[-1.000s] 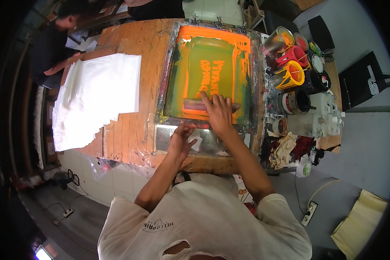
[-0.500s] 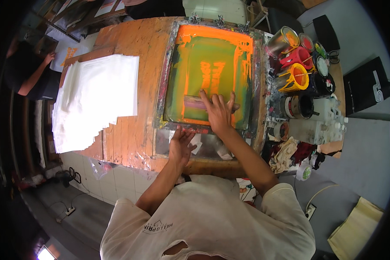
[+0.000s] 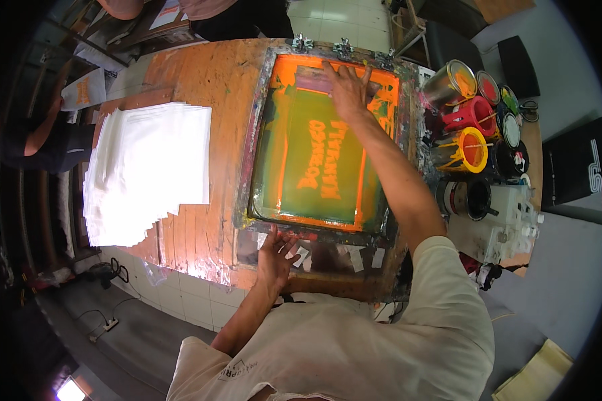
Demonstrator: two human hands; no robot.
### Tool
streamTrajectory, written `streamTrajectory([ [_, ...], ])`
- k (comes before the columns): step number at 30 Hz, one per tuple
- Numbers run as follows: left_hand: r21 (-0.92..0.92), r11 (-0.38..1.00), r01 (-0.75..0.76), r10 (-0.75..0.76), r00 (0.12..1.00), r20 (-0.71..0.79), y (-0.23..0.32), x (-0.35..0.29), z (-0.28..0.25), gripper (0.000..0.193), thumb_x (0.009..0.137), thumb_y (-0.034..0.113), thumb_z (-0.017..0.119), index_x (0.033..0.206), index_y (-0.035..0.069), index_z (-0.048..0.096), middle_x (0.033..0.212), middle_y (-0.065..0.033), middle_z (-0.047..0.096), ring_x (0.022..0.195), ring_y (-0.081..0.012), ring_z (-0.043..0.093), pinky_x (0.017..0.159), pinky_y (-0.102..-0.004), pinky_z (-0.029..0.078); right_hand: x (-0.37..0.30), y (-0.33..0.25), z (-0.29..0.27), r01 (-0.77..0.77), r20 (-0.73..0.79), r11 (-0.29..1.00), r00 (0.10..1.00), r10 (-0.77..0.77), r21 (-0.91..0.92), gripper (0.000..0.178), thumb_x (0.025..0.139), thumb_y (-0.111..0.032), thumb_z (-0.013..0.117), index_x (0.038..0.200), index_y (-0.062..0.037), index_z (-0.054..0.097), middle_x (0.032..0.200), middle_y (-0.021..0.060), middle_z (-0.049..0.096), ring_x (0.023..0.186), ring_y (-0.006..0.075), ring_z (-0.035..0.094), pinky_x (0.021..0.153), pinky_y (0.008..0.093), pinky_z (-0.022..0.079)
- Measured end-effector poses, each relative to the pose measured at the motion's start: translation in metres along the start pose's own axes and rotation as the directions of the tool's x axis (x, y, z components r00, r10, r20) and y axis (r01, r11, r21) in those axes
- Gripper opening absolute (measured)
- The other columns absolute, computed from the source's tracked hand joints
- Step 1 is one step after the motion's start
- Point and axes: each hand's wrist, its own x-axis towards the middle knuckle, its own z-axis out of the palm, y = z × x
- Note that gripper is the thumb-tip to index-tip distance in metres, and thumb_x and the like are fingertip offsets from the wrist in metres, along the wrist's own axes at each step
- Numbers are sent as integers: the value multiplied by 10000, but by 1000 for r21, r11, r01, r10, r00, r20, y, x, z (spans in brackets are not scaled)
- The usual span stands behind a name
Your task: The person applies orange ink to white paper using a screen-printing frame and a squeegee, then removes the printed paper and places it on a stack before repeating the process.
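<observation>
A squeegee [image 3: 309, 79] with a worn wooden bar rests at the far end of a green mesh screen [image 3: 294, 134]. My right hand [image 3: 349, 90] is closed over that bar, fingers spread along it. Bright orange ink lies around the mesh borders and fills block lettering [image 3: 312, 160] in the middle. A dark, ink-stained frame [image 3: 247, 167] surrounds the mesh. At the frame's near edge is my left hand [image 3: 274, 257], its fingers stretched out and its fingertips at the rim; whether they press on it I cannot tell.
White sheets [image 3: 150, 160] lie stacked on the wooden table [image 3: 194, 227] at left. Metal clamps [image 3: 343, 47] hold the frame's far edge. Ink cans [image 3: 473, 150] and a black tub [image 3: 478, 199] crowd the right side. At far left, another person [image 3: 37, 144] holds a printed sheet [image 3: 83, 92].
My right hand has pushed the squeegee from the near part of the screen to its far end. More orange lettering shows on the mesh. My left hand stays by the near edge.
</observation>
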Motion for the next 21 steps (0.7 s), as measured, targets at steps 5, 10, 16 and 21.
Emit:
streamTrajectory([
  [5, -76, 997, 31, -26, 998, 60, 2, -1, -5, 380, 1016, 533, 599, 1011, 155, 562, 1108, -60, 609, 1253, -263, 567, 1082, -566, 359, 9, 32, -5, 5, -28, 999, 1000, -4, 44, 720, 843, -103, 786, 1497, -225, 508, 1196, 107, 641, 1186, 292, 591, 1012, 514, 371],
  [10, -86, 996, 17, -7, 993, 118, 1, -1, -12, 378, 996, 504, 664, 1043, 145, 557, 1097, -57, 621, 1203, -267, 593, 1061, -546, 387, 15, 34, 12, -17, -155, 996, 988, 4, -85, 677, 836, 9, 695, 1455, -226, 555, 1113, 98, 617, 1120, 281, 572, 931, 491, 371],
  [16, -51, 997, -62, 70, 983, 169, 0, 6, -21, 351, 1026, 457, 628, 1004, 106, 612, 1068, -97, 650, 1133, -309, 638, 1025, -516, 487, -32, -11, -4, 140, -100, 990, 985, -138, 5, 716, 791, 25, 689, 1452, -214, 553, 1045, 89, 614, 1073, 282, 587, 899, 484, 367],
  [21, -63, 991, -120, 132, 962, 240, 6, 3, -21, 349, 995, 446, 686, 939, 103, 657, 986, -85, 685, 1073, -276, 669, 984, -479, 509, -151, -68, -73, 127, -62, 982, 991, -119, 142, 711, 783, 72, 652, 1434, -201, 564, 1004, 99, 604, 1006, 289, 584, 874, 479, 370],
])
